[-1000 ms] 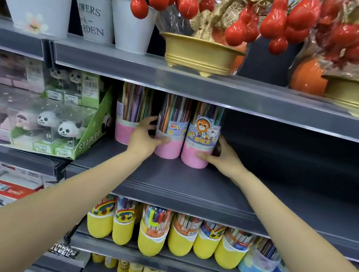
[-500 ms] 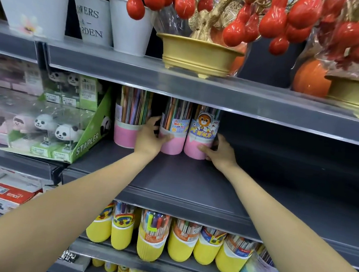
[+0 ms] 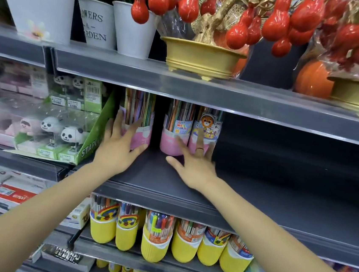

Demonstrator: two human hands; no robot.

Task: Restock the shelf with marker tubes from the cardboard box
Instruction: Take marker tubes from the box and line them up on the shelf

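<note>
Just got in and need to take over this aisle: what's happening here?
A person is restocking pink-based marker tubes on the dark middle shelf. The left hand lies flat against the leftmost tube; the right hand touches the other two tubes. The shelf's right side has none.

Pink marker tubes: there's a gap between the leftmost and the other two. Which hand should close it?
Probably left. The left hand lies with straight fingers on the leftmost pink tube, ready to slide it. The right hand already fronts the other two tubes.
</note>
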